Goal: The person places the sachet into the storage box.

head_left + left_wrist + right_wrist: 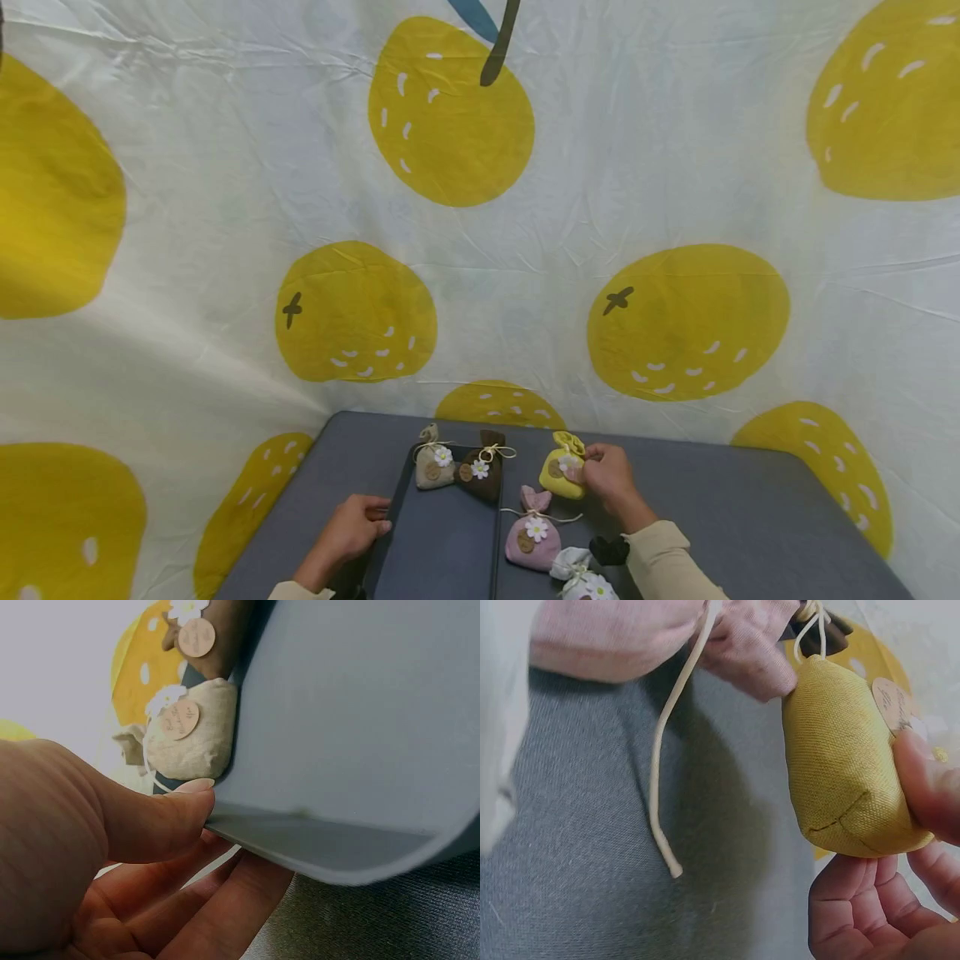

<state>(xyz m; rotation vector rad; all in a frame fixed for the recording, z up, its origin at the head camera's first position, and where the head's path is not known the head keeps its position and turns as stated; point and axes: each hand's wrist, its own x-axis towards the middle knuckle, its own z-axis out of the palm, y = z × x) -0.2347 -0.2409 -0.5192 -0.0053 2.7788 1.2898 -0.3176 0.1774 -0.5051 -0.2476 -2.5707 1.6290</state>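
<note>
My left hand (pixel 352 527) pinches the left rim of a dark grey tray (pixel 442 542), thumb inside the wall and fingers under it, as the left wrist view shows. A beige sachet (pixel 433 467) and a dark brown sachet (pixel 483 473), each with a white flower and round tag, lie at the tray's far end. To the right of the tray, my right hand (pixel 611 479) grips a yellow sachet (pixel 561 477) between thumb and fingers. In the right wrist view the yellow sachet (pixel 847 765) appears lifted above the table.
A pink sachet (pixel 534 542) with a loose cord lies right of the tray. Nearer me is a white sachet (pixel 581 575), partly cut off by the frame. The grey table (pixel 750 517) ends at a hanging cloth (pixel 525 317) printed with yellow fruit.
</note>
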